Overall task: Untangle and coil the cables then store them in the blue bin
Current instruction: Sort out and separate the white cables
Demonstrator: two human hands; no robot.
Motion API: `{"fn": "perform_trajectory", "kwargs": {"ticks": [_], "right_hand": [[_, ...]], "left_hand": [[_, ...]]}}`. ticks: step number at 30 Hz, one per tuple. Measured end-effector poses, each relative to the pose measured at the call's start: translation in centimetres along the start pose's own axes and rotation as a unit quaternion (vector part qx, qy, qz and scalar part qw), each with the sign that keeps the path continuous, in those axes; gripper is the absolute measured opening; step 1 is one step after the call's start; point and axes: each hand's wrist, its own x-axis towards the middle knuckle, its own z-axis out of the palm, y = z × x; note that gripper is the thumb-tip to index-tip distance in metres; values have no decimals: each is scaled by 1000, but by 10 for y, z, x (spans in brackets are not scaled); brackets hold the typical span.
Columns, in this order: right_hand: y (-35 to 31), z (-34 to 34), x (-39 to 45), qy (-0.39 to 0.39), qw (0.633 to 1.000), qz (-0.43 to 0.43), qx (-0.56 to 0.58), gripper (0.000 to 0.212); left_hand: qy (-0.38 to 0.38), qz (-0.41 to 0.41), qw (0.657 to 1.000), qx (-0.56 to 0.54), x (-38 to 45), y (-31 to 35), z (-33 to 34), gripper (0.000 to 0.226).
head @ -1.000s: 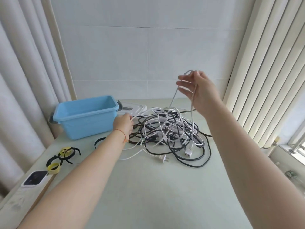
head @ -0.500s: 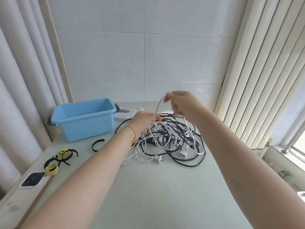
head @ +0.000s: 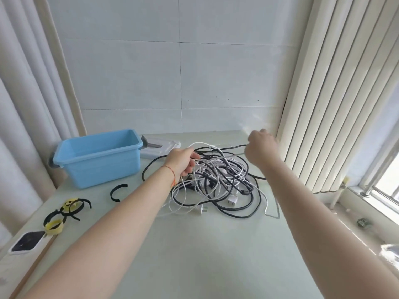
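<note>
Cables, black and white, in one tangled heap (head: 218, 180) at the middle of the pale green counter (head: 194, 255), just right of the open blue plastic bin (head: 95, 158), which looks to hold nothing so far. Left hand (head: 183, 161) at the heap's near-left edge, fingers curled round a few white strands. Right hand (head: 261, 148) closed in a fist at the far right, pinching a thin grey-white cable (head: 228, 156) stretched taut between the two hands; a loose end of a white cable trailing off the heap's right side onto the counter. Still the untangling step, by all appearances: one cable being drawn free of the knot, nothing coiled yet, nothing stored. Next move likely calls for a steady pull to the right with the left hand pinning the heap, watching for snags where the plugs (head: 232, 199) catch on black loops, then winding the freed length into a coil. Black and yellow hook-and-loop straps (head: 64, 210) waiting at the counter's left, near a white-framed phone (head: 27, 242); a white lid (head: 159, 147) behind the bin.
</note>
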Motion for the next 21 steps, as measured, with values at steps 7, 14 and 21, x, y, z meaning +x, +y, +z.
{"fn": "perform_trajectory", "kwargs": {"ticks": [7,14,21], "right_hand": [[-67,45,-27,-99,975,-201,-12,15],[-74,53,-33,-78,954,-230,-178,27],[-76,34,-29,-115,932,-224,-263,28]], "left_hand": [[-58,-37,998,13,1,-9,-2,34],[-78,13,997,-7,11,-18,0,30],[-100,24,993,60,7,-16,5,43]]}}
